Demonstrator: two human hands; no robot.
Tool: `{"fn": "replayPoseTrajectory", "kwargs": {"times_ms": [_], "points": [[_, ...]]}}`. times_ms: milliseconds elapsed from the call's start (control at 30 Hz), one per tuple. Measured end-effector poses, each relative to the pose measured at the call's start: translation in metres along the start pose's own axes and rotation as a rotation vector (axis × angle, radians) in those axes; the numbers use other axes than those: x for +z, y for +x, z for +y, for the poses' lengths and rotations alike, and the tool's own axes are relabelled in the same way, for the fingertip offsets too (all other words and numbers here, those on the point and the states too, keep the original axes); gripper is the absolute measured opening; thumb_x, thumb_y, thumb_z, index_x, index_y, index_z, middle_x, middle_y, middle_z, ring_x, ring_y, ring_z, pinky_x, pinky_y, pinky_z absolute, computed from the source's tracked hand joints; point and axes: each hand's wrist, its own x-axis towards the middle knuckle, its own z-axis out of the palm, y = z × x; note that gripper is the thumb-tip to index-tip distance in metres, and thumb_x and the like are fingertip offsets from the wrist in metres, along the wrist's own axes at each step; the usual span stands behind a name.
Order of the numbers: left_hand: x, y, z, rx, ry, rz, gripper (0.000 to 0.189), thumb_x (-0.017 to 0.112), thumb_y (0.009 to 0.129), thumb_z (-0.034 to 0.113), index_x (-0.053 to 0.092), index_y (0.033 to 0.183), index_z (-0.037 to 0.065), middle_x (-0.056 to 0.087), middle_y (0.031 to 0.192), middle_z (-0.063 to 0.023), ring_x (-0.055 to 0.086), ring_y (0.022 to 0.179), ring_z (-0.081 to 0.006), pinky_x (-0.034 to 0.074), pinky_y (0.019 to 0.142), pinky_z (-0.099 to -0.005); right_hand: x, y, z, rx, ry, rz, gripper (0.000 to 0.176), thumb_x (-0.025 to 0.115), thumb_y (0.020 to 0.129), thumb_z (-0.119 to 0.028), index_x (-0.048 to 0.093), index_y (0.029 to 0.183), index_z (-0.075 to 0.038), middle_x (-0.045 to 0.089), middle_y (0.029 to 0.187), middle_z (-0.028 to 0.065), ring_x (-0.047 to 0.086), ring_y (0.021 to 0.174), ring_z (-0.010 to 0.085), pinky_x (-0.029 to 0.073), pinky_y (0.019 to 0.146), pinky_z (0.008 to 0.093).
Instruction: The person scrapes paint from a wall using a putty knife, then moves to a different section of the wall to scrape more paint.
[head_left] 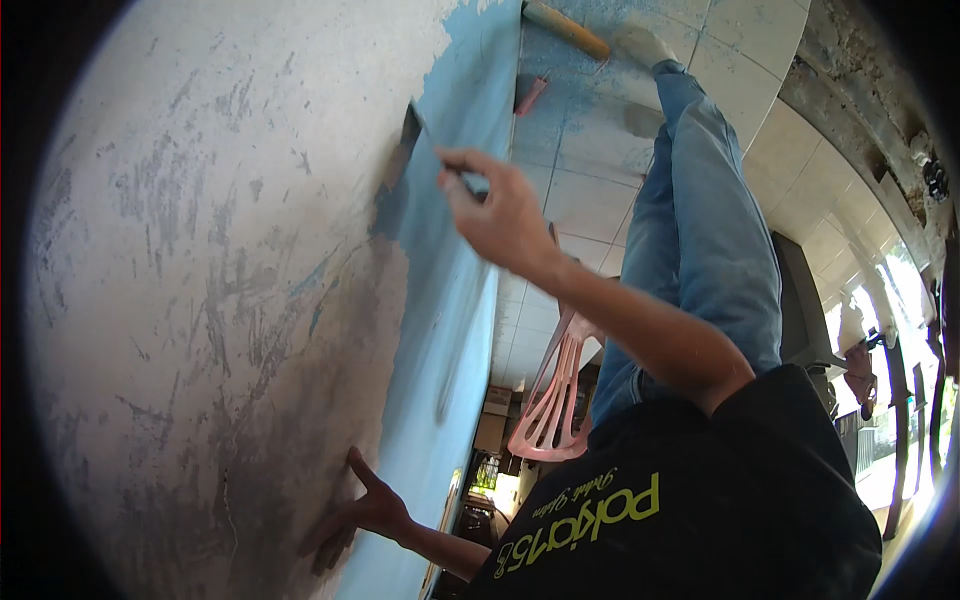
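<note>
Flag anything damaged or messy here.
The wall has lost its blue paint over a wide patch, leaving bare grey plaster, scratched and stained. The right hand holds a scraper at the paint edge; the left hand lies flat on the plaster. Floor tiles beside the wall are smeared blue.

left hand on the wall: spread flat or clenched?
Spread. The left hand lies palm-flat on the scuffed grey plaster wall, thumb out, holding nothing. The right hand holds a flat metal scraper.
</note>
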Motion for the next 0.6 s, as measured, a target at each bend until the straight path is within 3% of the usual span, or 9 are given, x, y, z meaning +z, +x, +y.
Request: {"fn": "replayPoseTrajectory", "kwargs": {"times_ms": [100, 167, 233, 300, 333, 400, 467, 533, 600], "points": [[-0.006, 0.002, 0.004, -0.049, -0.212, -0.114, 0.135, 0.073, 0.078, 0.047, -0.041, 0.126, -0.008, 0.025, 0.139, -0.0364, 0.042, 0.126, -0.0373, 0.034, 0.11, -0.0383, -0.002, -0.016, -0.005, -0.018, -0.027, -0.048, 0.024, 0.058, 0.087, -0.007, 0.063, 0.109, 0.001, 0.067, 0.093, 0.0228, 0.068, 0.078, 0.0254, 0.051, 0.067, 0.0333], [0.002, 0.0, 0.003, 0.026, -0.129, 0.011, 0.132, 0.073, 0.079, 0.046, -0.035, 0.129, -0.009, 0.029, 0.138, -0.0357, 0.043, 0.125, -0.0366, 0.034, 0.109, -0.0382, -0.003, -0.015, 0.0, -0.008, -0.03, -0.133, 0.03, 0.057, 0.093, -0.017, 0.06, 0.119, -0.002, 0.062, 0.074, 0.006, 0.048, 0.051, 0.004, 0.038, 0.046, 0.0252], [0.002, -0.003, 0.0, 0.089, -0.059, 0.136, 0.129, 0.073, 0.079, 0.045, -0.03, 0.132, -0.01, 0.032, 0.137, -0.0349, 0.045, 0.123, -0.036, 0.035, 0.109, -0.0381, -0.004, 0.002, 0.013, 0.017, -0.069, -0.094, 0.031, 0.056, 0.093, -0.017, 0.06, 0.121, -0.004, 0.064, 0.078, 0.007, 0.049, 0.052, 0.005, 0.039, 0.046, 0.0254], [-0.003, 0.0, 0.003, -0.025, -0.11, -0.032, 0.123, 0.073, 0.079, 0.044, -0.021, 0.134, -0.014, 0.031, 0.137, -0.0345, 0.045, 0.124, -0.0345, 0.035, 0.109, -0.0378, 0.001, 0.013, 0.027, -0.131, -0.052, -0.009, 0.032, 0.056, 0.093, -0.017, 0.059, 0.122, -0.005, 0.067, 0.087, 0.0097, 0.052, 0.055, 0.0058, 0.041, 0.049, 0.0247], [-0.006, 0.001, 0.007, -0.028, -0.121, -0.03, 0.123, 0.073, 0.079, 0.044, -0.021, 0.134, -0.014, 0.031, 0.137, -0.0345, 0.045, 0.124, -0.0345, 0.035, 0.109, -0.0378, -0.007, -0.006, 0.002, 0.013, -0.086, -0.132, 0.033, 0.056, 0.093, -0.018, 0.059, 0.123, -0.006, 0.068, 0.098, 0.0128, 0.054, 0.058, 0.0071, 0.045, 0.054, 0.0253], [-0.01, 0.001, 0.011, -0.155, -0.283, -0.18, 0.123, 0.074, 0.079, 0.044, -0.019, 0.133, -0.018, 0.026, 0.139, -0.0355, 0.042, 0.125, -0.0346, 0.035, 0.109, -0.0374, -0.008, -0.016, 0.003, -0.019, -0.049, -0.169, 0.033, 0.056, 0.093, -0.019, 0.059, 0.122, -0.004, 0.067, 0.1, 0.0143, 0.055, 0.059, 0.0078, 0.046, 0.056, 0.0253], [-0.004, -0.001, 0.011, -0.068, -0.212, -0.067, 0.122, 0.074, 0.079, 0.043, -0.017, 0.132, -0.019, 0.025, 0.14, -0.0359, 0.042, 0.125, -0.0348, 0.035, 0.109, -0.0378, -0.009, -0.012, 0.004, 0.022, -0.014, -0.184, 0.033, 0.056, 0.093, -0.018, 0.059, 0.123, -0.004, 0.067, 0.099, 0.0147, 0.054, 0.058, 0.008, 0.046, 0.056, 0.0252], [-0.001, -0.004, 0.009, 0.0, -0.163, 0.051, 0.121, 0.074, 0.079, 0.043, -0.015, 0.132, -0.02, 0.023, 0.14, -0.0363, 0.042, 0.126, -0.0351, 0.036, 0.108, -0.0381, -0.015, 0.001, -0.004, 0.12, 0.079, -0.1, 0.027, 0.061, 0.087, -0.013, 0.063, 0.109, 0.002, 0.067, 0.093, 0.0207, 0.065, 0.071, 0.0227, 0.05, 0.064, 0.0323], [-0.001, -0.001, 0.003, 0.008, -0.136, 0.002, 0.121, 0.074, 0.079, 0.042, -0.015, 0.132, -0.02, 0.026, 0.139, -0.0361, 0.043, 0.124, -0.0355, 0.036, 0.108, -0.039, -0.019, 0.0, -0.009, 0.126, 0.036, -0.139, 0.028, 0.059, 0.088, -0.012, 0.061, 0.111, 0.002, 0.066, 0.098, 0.0213, 0.065, 0.075, 0.0238, 0.05, 0.067, 0.0329]]}}
